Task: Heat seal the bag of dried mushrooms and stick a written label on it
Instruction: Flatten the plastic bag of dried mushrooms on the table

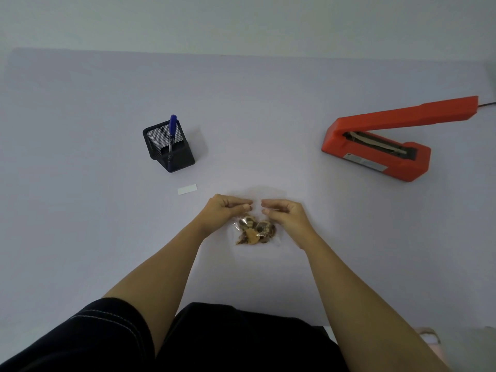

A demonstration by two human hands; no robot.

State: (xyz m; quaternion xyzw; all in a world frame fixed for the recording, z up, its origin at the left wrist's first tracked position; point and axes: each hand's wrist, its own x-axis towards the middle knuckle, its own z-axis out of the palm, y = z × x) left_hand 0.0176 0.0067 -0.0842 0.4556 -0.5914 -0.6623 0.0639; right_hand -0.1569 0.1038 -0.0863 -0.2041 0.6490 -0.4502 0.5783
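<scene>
A clear plastic bag of dried mushrooms (255, 232) lies on the table in front of me, its empty upper part reaching away from me. My left hand (225, 212) pinches the bag's upper part from the left. My right hand (284, 213) pinches it from the right. A blank white label (187, 189) lies flat to the left of the hands. The orange heat sealer (375, 154) sits at the right with its arm raised. A blue pen (172, 132) stands in a black mesh holder (169, 147) at the left.
The pale table (255, 116) stretches wide between the pen holder and the sealer. A black cord (487, 104) leaves the sealer's far end at the right edge. My dark clothing fills the bottom of the view.
</scene>
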